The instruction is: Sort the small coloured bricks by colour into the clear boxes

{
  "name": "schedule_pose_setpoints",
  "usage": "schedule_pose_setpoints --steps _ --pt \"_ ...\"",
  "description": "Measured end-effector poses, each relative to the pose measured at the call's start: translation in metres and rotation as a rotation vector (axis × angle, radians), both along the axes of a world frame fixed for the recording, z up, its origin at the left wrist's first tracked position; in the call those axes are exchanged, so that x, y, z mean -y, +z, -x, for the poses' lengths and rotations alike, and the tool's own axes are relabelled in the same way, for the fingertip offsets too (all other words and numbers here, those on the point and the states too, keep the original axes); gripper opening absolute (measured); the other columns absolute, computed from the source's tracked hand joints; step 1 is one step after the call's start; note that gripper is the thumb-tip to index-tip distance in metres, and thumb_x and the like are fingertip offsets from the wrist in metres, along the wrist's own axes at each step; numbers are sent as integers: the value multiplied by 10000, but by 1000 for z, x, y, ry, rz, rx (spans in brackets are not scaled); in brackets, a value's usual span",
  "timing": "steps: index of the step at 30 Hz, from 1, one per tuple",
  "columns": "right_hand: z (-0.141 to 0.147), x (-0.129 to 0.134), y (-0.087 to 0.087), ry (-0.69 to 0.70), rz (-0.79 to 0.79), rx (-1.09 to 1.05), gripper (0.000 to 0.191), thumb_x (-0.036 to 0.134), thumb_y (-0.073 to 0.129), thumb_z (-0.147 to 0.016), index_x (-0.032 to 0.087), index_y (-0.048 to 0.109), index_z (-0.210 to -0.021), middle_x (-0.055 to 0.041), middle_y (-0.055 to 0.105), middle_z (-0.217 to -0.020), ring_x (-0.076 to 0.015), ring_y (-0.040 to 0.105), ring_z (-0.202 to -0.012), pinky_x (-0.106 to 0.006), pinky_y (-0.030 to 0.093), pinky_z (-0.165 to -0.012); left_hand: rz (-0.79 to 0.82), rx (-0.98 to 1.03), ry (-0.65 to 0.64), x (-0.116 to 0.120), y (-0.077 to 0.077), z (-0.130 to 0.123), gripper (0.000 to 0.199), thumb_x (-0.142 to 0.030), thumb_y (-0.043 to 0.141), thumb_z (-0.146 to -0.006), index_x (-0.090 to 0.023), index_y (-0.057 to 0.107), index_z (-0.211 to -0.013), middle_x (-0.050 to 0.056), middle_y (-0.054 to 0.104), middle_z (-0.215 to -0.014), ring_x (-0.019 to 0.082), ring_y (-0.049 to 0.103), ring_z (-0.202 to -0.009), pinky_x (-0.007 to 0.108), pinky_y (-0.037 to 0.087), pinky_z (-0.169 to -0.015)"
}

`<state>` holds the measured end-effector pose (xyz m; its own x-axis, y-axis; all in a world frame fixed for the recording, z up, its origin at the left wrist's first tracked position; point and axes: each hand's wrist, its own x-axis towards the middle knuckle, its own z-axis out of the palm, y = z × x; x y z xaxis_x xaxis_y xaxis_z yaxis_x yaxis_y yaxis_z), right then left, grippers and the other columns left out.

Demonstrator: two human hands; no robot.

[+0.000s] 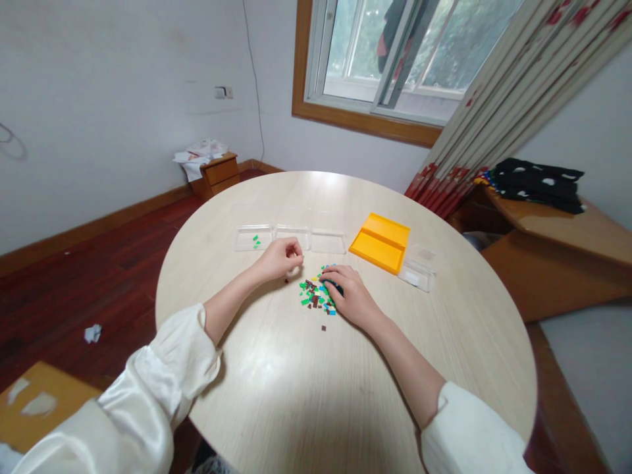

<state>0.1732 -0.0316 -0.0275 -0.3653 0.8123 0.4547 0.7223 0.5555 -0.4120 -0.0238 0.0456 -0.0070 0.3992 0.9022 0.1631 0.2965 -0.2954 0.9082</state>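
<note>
In the head view, a loose pile of small plastic building bricks point(316, 301), green, brown, blue and yellow, lies near the middle of a round pale wood table point(276, 382). The right hand point(351, 293) reaches over the pile's right side, its fingers bent down among the bricks; whether they grip one cannot be told. The left hand point(280, 259) is raised just left of the pile, fingers curled with the tips close together; anything between them is too small to make out. One brown brick point(323, 328) lies apart, on the near side of the pile.

Beyond the hands, three clear plastic boxes point(328, 243) stand in a row. The leftmost contains a few green bricks point(255, 238); the left hand partly covers the middle one. To the right, an open orange-yellow case point(378, 251) lies beside another clear box point(423, 279).
</note>
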Motion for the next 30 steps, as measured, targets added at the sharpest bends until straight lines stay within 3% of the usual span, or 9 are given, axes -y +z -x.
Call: schedule_pose_setpoints --steps 4,8,14,18,23,28,30 --pt "2 -1 -1 26 -28 40 275 107 444 -857 171 643 -1037 -106 657 -1095 -220 557 -1071 -420 396 -892 -37 103 182 -13 8 11 57 -120 517 -623 -148 527 -672 -44 493 -554 80 458 -514 204 352 -520" --pt "3 -1 -2 17 -19 81 274 121 439 -864 197 658 -1010 -92 679 -1059 -217 579 -1033 -422 365 -876 -38 65 393 -28 14 33 140 -160 502 -650 -114 609 -728 2 574 -630 102 495 -568 220 370 -556" --pt "4 0 -2 -8 -57 57 230 115 460 -854 184 666 -927 -86 694 -962 -212 594 -942 -410 341 -831 -115 -316 632 -40 21 69 200 -138 481 -690 -108 672 -742 61 657 -705 154 561 -655 250 407 -633" --pt "3 -2 -3 -15 -103 14 226 111 454 -858 187 659 -913 -75 699 -931 -205 598 -912 -401 340 -823 -131 -472 634 -38 21 74 228 -141 485 -718 -102 698 -789 99 690 -789 184 599 -726 265 421 -690" --pt "1 -3 -2 -24 -164 -26 167 136 494 -851 185 651 -883 -74 702 -889 -207 598 -875 -382 357 -801 -134 -523 603 -38 15 73 248 -152 483 -734 -106 711 -822 111 698 -818 198 609 -764 265 424 -696" --pt "2 -2 1 -59 -161 -53 135 163 505 -853 201 635 -846 -55 695 -845 -200 594 -833 -367 369 -777 -209 -455 633 -38 16 70 242 -197 488 -759 -97 698 -825 100 684 -783 179 581 -716 269 415 -682" --pt "2 -1 2 -75 -153 -66 114 164 514 -847 200 621 -835 -44 687 -819 -194 593 -811 -361 372 -771 -249 -360 574 -34 18 62 226 -219 502 -761 -99 687 -812 75 672 -749 151 554 -663 257 405 -649"
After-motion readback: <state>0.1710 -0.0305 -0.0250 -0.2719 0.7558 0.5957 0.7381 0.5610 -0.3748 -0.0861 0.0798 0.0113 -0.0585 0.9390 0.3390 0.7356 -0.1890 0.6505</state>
